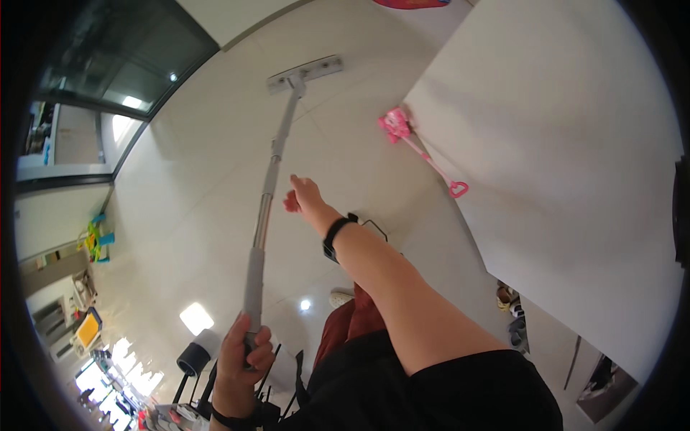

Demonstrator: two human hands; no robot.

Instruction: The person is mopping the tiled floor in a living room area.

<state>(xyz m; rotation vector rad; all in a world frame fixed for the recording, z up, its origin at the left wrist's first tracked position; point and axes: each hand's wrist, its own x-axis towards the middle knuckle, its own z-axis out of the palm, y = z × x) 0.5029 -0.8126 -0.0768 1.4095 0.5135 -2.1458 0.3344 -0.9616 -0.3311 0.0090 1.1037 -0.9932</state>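
Note:
My left hand [245,350] grips the lower end of the grey and chrome telescopic pole [262,226] of a flat mop. Its long, narrow mop head [305,73] rests on the tiled floor at the far end. My right hand [304,196] reaches forward beside the pole's middle, a small gap away, with the thumb raised and the fingers partly curled around nothing. A black watch [332,249] sits on the right wrist.
A pink toy [396,123] with a long stick handle leans by the white cabinet [539,145] on the right. Shoes [506,299] show under the cabinet. Dark-framed glass doors [135,59] stand at left; a green and blue toy [97,240] lies beyond. Black-legged furniture [194,358] stands near my left arm.

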